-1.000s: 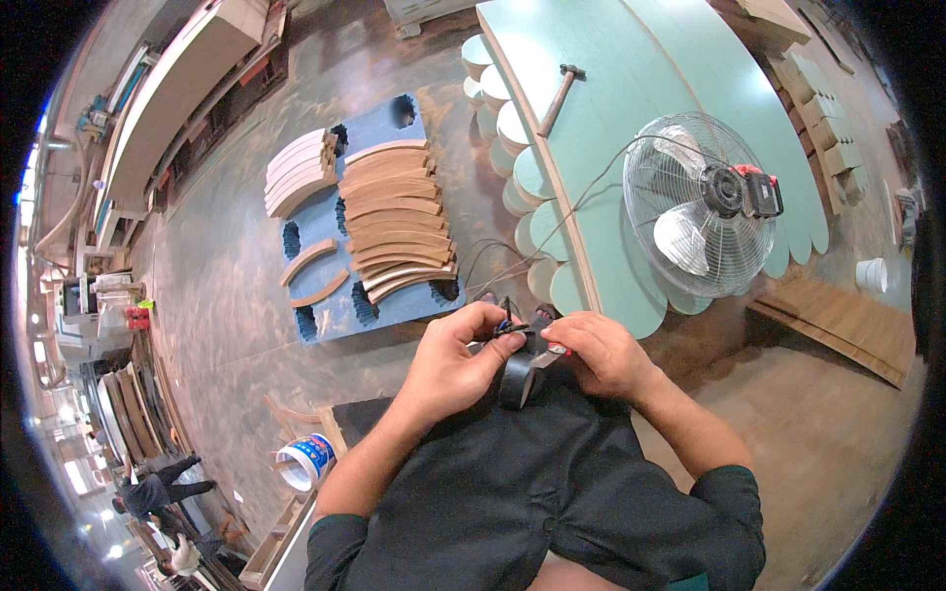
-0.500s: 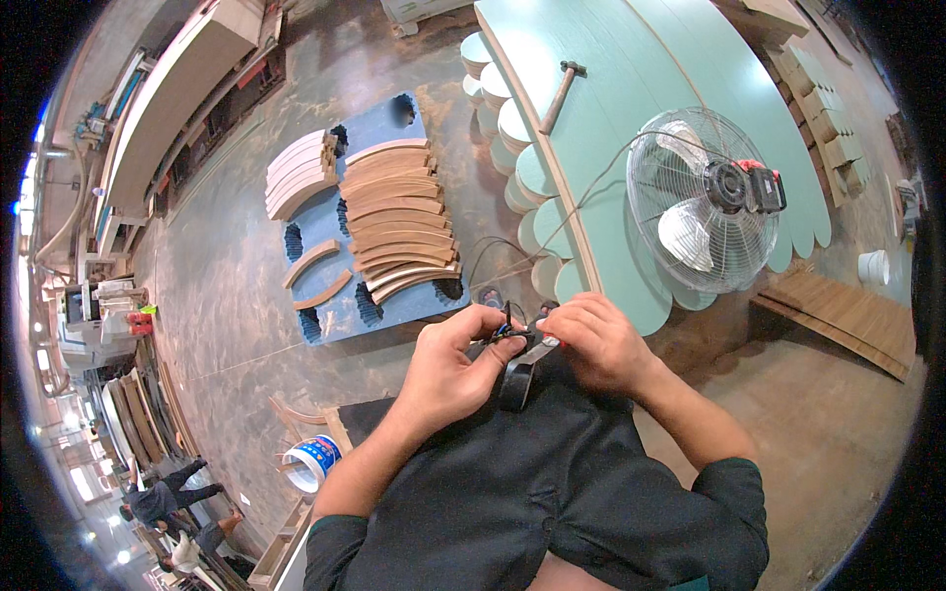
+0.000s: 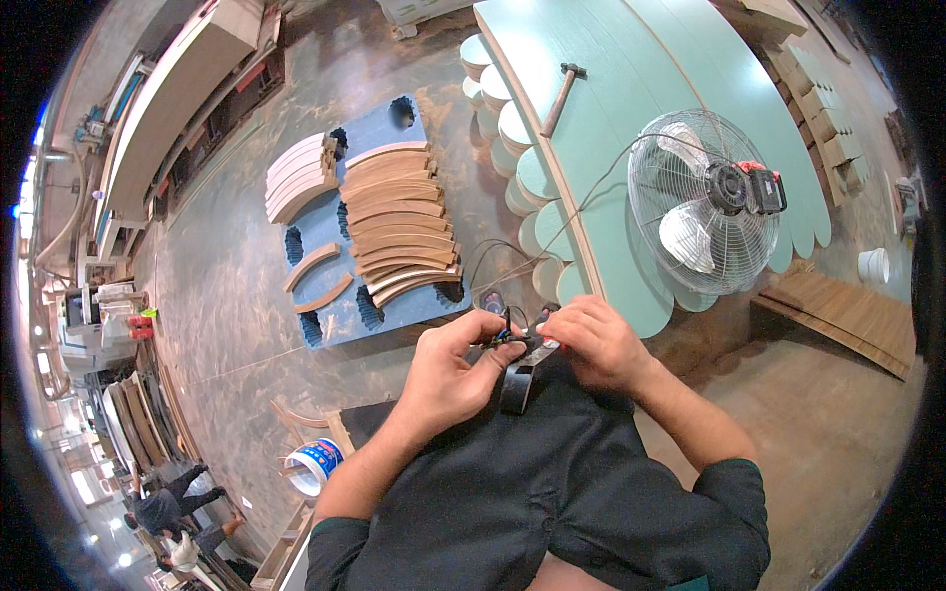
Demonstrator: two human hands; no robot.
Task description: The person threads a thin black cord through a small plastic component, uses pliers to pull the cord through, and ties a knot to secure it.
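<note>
Close in front of my dark apron, my left hand (image 3: 461,364) pinches a thin black cable (image 3: 506,321) between thumb and forefinger, and a bit of blue shows beside it. My right hand (image 3: 601,345) is closed just to its right, its fingertips on a small piece with red and white on it, mostly hidden. What looks like a roll of black tape (image 3: 515,389) hangs below the fingertips, with a greyish strip leading up from it between the hands.
A fan head with a wire guard (image 3: 705,202) and a hammer (image 3: 563,98) lie on pale green panels (image 3: 601,59) at the right. Curved wooden pieces (image 3: 399,217) sit on a blue pallet (image 3: 404,113). A paint bucket (image 3: 313,465) stands left; two people (image 3: 168,507) are far left.
Both hands stay almost in place; the right hand and the strip between the hands shift slightly. The black roll tilts a little. Nothing is visibly let go.
</note>
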